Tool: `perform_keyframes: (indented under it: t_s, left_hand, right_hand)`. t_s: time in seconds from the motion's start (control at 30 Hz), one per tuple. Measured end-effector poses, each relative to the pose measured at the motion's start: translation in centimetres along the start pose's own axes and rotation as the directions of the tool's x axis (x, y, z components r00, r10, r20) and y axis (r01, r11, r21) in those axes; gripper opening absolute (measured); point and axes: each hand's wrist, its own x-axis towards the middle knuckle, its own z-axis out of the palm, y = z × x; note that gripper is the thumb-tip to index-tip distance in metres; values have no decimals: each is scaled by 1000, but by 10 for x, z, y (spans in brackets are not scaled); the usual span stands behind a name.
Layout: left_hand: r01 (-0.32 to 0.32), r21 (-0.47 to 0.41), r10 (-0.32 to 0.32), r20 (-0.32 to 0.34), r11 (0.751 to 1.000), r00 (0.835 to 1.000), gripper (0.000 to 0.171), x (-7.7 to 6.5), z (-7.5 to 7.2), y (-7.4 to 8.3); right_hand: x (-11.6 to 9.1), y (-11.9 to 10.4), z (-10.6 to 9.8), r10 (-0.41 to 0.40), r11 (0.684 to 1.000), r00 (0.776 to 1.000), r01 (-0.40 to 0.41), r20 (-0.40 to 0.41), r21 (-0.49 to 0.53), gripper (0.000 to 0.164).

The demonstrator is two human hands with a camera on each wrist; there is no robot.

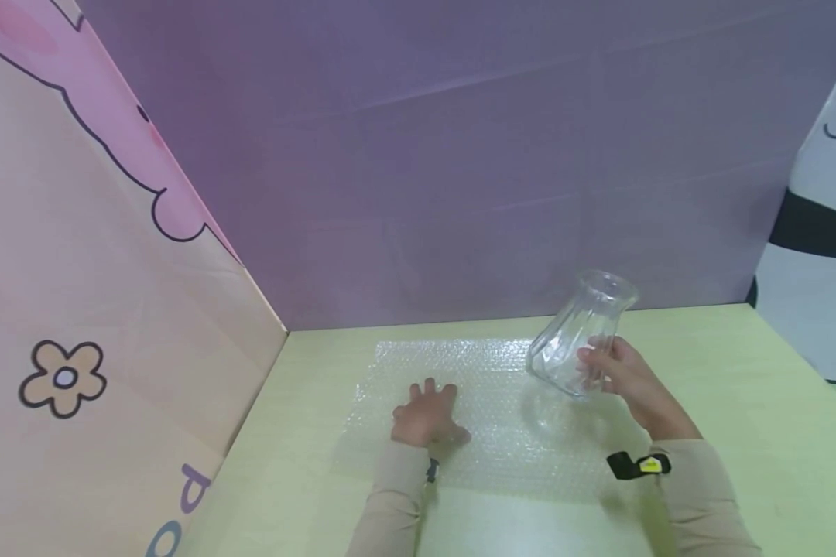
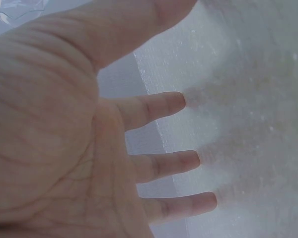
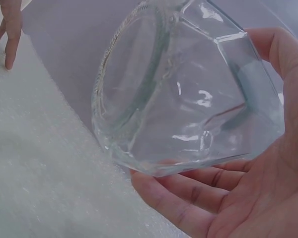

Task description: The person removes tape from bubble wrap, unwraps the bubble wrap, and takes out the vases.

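Note:
A clear glass vase [image 1: 564, 348] with a flared rim and faceted body is held tilted above the table by my right hand [image 1: 630, 379]. In the right wrist view the thumb and fingers curl round the vase [image 3: 188, 99], its base turned toward the left. Beneath it a sheet of bubble wrap [image 1: 501, 456] lies flat on the table. My left hand [image 1: 428, 418] is over the left part of the sheet, fingers spread. The left wrist view shows its straight fingers [image 2: 164, 166] with the tips touching or close to the bubble wrap [image 2: 258, 134].
The pale green table [image 1: 752, 433] meets a purple backdrop [image 1: 460, 193] at its far edge. A light panel with a flower print [image 1: 63, 379] stands along the left side. At the right is a panel with a panda print [image 1: 818, 286].

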Motion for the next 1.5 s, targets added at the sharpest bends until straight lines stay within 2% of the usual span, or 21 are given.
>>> perform_keyframes:
  t_s: [0.27, 1.1, 1.37, 1.5]
  left_hand:
    - [-1, -1, 1, -2, 1000, 1000, 84, 0, 0, -1]
    - [8, 3, -8, 1, 1000, 1000, 84, 1, 0, 0]
    - [4, 1, -4, 5, 1000, 1000, 84, 3, 0, -1]
    - [3, 11, -3, 1, 1000, 1000, 84, 3, 0, -1]
  right_hand:
    - [0, 1, -2, 0, 1000, 1000, 0, -11, 7, 36]
    - [0, 1, -7, 26, 999, 998, -25, -61, 24, 44]
    - [-2, 1, -10, 21, 999, 997, -17, -69, 50, 35]
    - [-1, 2, -11, 30, 998, 996, -26, -78, 55, 44]
